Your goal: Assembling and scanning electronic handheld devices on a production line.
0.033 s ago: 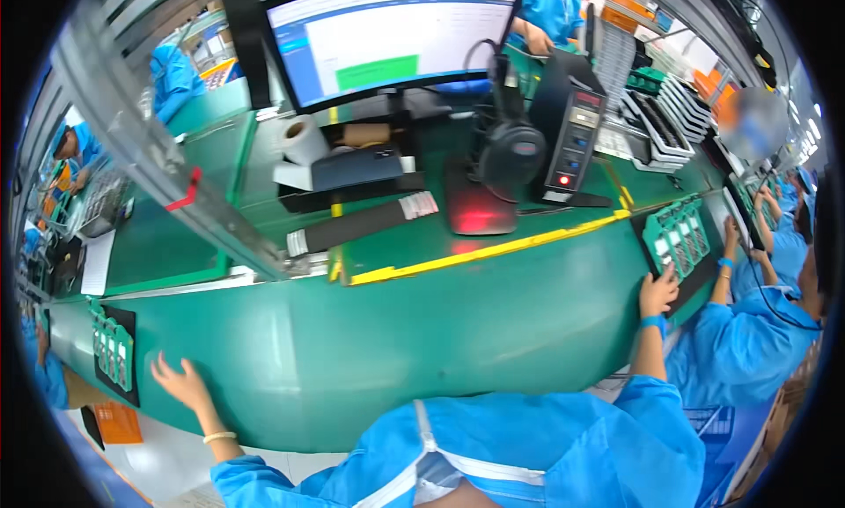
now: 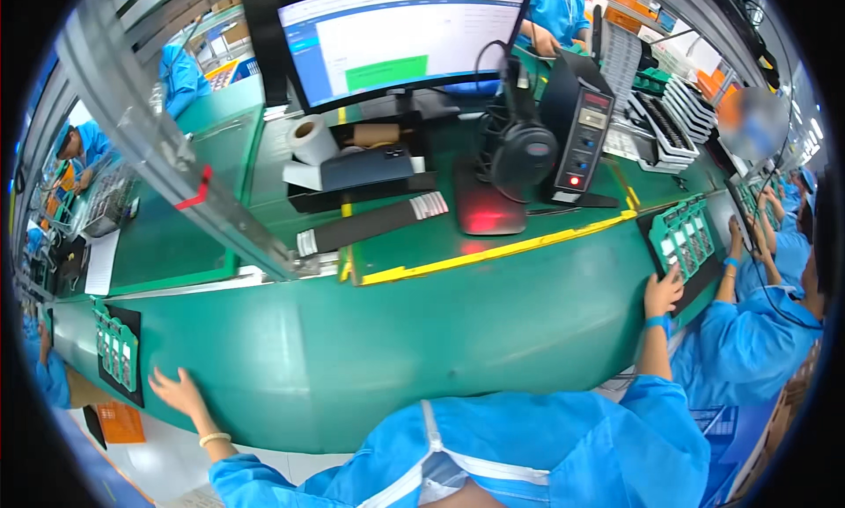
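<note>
My left hand (image 2: 179, 394) is open above the green work surface (image 2: 370, 341) at the left, its fingers apart and nothing in them. Left of it, without contact, a green circuit board panel (image 2: 117, 349) with several pale and dark modules lies on a black pad (image 2: 134, 324). Far to the right, my right hand (image 2: 663, 293) has its bent fingers at the near edge of another green circuit board panel (image 2: 686, 236), which overlaps a second black pad (image 2: 701, 281). The undersides of those fingers are hidden.
Behind the surface stand a monitor (image 2: 405, 46), a black box with a red light (image 2: 576, 134), a headset (image 2: 524, 160) and a tape roll (image 2: 312, 140). A metal post (image 2: 163, 147) slants at left. A co-worker's blue sleeve (image 2: 739, 341) is close at right.
The view has shifted slightly. My left hand sits a touch closer to the left panel, while my right hand stays at the edge of the right one.
</note>
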A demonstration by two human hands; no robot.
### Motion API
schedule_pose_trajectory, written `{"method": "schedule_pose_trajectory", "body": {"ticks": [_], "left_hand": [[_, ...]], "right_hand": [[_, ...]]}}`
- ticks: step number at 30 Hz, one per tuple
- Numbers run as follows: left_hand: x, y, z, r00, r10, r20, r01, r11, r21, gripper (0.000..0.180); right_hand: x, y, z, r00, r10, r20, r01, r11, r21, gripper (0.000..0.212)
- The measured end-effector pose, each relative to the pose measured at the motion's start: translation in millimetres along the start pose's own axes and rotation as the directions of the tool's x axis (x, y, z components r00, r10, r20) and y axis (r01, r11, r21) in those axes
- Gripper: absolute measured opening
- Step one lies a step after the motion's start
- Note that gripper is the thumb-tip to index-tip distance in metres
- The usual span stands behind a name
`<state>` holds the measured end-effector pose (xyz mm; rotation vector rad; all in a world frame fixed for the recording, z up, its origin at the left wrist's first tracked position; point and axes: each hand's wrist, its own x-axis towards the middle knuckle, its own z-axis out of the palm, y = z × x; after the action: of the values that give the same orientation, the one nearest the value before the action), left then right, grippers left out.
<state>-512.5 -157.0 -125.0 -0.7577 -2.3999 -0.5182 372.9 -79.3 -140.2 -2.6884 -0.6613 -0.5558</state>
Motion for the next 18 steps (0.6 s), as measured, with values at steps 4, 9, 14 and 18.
{"method": "schedule_pose_trajectory", "body": {"ticks": [4,9,14,18], "left_hand": [[51,-117,40,0.738,-0.630,0.243,0.503,0.753,0.424,0.093],[96,-155,57,0.624,-0.729,0.282,0.614,0.680,0.400,0.107],[127,-165,73,0.655,-0.685,0.319,0.571,0.725,0.385,0.108],[113,-133,30,0.838,-0.416,0.352,0.271,0.879,0.392,0.068]], "right_hand": [[-21,-20,-27,0.991,-0.130,0.010,0.130,0.991,-0.020,0.069],[-42,-13,-51,0.990,-0.138,-0.001,0.138,0.988,-0.069,0.069],[-63,6,-72,0.994,-0.076,-0.078,0.073,0.996,-0.044,0.071],[-63,15,-71,0.991,-0.102,-0.090,0.094,0.992,-0.086,0.071]]}}
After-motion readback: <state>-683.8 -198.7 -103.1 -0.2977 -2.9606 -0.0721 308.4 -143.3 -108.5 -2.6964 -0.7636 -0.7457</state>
